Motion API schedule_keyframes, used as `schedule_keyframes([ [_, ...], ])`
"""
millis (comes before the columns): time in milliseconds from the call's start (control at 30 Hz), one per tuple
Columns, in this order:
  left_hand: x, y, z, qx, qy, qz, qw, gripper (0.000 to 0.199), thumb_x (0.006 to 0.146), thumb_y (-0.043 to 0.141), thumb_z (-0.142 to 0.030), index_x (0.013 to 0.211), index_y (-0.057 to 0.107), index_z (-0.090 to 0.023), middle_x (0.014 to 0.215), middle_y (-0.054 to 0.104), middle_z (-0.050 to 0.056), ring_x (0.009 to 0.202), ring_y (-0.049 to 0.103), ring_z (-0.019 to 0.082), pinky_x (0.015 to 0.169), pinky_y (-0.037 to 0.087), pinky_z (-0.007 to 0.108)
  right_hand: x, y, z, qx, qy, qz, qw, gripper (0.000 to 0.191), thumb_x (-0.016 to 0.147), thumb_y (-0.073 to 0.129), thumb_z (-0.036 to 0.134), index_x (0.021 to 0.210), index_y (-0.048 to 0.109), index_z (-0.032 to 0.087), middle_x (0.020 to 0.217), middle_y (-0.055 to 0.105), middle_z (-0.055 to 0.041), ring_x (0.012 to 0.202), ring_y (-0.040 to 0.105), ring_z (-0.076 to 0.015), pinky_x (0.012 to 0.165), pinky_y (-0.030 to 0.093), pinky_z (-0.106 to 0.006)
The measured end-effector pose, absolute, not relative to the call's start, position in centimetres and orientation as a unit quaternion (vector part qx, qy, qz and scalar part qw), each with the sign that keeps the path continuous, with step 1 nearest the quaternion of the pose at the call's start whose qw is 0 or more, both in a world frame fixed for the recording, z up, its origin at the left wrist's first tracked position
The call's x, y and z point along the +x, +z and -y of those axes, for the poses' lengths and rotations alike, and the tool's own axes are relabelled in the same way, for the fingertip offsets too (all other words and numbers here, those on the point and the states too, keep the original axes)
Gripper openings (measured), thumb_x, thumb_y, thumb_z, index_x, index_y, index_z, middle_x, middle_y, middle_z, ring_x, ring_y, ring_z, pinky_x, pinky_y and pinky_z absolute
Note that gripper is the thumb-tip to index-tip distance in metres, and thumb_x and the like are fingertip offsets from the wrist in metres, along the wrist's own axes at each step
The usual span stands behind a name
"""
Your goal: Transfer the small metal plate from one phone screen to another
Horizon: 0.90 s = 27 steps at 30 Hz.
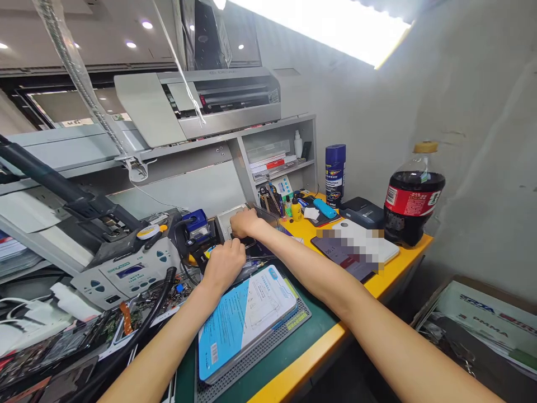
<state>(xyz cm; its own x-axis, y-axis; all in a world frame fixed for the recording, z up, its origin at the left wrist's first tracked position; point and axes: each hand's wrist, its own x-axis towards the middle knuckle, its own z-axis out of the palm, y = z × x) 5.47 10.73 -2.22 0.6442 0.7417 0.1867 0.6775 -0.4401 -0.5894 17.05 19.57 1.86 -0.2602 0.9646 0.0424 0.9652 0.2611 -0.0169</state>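
Both arms reach forward across the desk toward its crowded back. My left hand (226,261) is closed, its fingers curled down among tools behind the blue-and-white flat packages; whatever it grips is hidden. Farther back, my right hand (244,222) bends its fingers over the edge of a whitish box (227,220); their tips are out of sight. To the left of my hands stands a blue soldering-iron holder (195,222). Stacked blue-and-white packages (251,316) lie on a grey perforated mat (289,330), close to my left wrist.
A grey soldering or hot-air station (130,273) and circuit boards (79,341) fill the left. On the right are a cola bottle (413,196), a blue spray can (335,176), a phone-like dark device (344,260) and a silver laptop (388,250). A cardboard box (444,285) stands beside the desk.
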Motion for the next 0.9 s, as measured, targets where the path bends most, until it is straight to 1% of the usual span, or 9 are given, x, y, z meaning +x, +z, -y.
schedule_keyframes([
  [333,5.0,-2.2,-10.7,-0.85,0.046,0.431,0.3,0.019,0.097,0.064,-0.03,0.106,0.067,-0.013,0.104,0.07,0.006,0.094,0.069,0.02,0.08,0.059,0.038,17.1,2.0,-19.2,-0.608,-0.011,0.794,0.022,0.037,0.097,0.065,0.034,0.13,0.062,0.017,0.136,0.061,-0.0116,0.12,0.061,-0.0292,0.1,0.051,-0.054],
  [500,4.8,-2.1,-10.2,-0.845,0.011,0.456,0.279,0.021,0.098,0.062,-0.033,0.104,0.067,-0.013,0.101,0.07,0.006,0.09,0.069,0.019,0.077,0.059,0.037,17.0,2.1,-18.9,-0.609,-0.011,0.793,0.018,0.037,0.097,0.065,0.035,0.13,0.062,0.017,0.137,0.061,-0.0117,0.122,0.06,-0.0296,0.101,0.05,-0.055],
  [600,4.7,-1.9,-9.4,-0.837,-0.031,0.48,0.261,0.023,0.099,0.06,-0.035,0.106,0.066,-0.014,0.097,0.069,0.005,0.083,0.068,0.017,0.072,0.059,0.035,17.0,2.1,-18.9,-0.61,-0.011,0.792,0.015,0.038,0.097,0.065,0.035,0.13,0.062,0.017,0.137,0.06,-0.0117,0.122,0.06,-0.0296,0.101,0.05,-0.055],
  [700,4.6,-1.5,-8.1,-0.826,-0.094,0.501,0.239,0.027,0.099,0.058,-0.033,0.118,0.064,-0.015,0.098,0.07,0.005,0.078,0.068,0.017,0.068,0.057,0.033,17.0,2.1,-19.0,-0.61,-0.011,0.792,0.014,0.038,0.097,0.065,0.035,0.131,0.061,0.017,0.136,0.06,-0.0116,0.121,0.061,-0.0293,0.1,0.051,-0.054],
  [800,4.2,-0.9,-6.2,-0.81,-0.173,0.518,0.216,0.032,0.099,0.053,-0.03,0.128,0.061,-0.017,0.102,0.072,0.006,0.076,0.07,0.02,0.062,0.052,0.032,17.0,2.1,-19.2,-0.611,-0.008,0.791,0.015,0.037,0.097,0.065,0.034,0.13,0.061,0.017,0.135,0.061,-0.0117,0.119,0.062,-0.0287,0.099,0.052,-0.053],
  [900,3.2,-0.7,-4.2,-0.801,-0.237,0.516,0.191,0.029,0.098,0.051,-0.031,0.121,0.065,-0.019,0.094,0.072,0.004,0.07,0.069,0.018,0.059,0.047,0.029,17.1,2.1,-19.2,-0.611,-0.009,0.791,0.018,0.036,0.097,0.065,0.034,0.129,0.062,0.017,0.134,0.061,-0.0119,0.117,0.063,-0.0281,0.098,0.053,-0.051],
])
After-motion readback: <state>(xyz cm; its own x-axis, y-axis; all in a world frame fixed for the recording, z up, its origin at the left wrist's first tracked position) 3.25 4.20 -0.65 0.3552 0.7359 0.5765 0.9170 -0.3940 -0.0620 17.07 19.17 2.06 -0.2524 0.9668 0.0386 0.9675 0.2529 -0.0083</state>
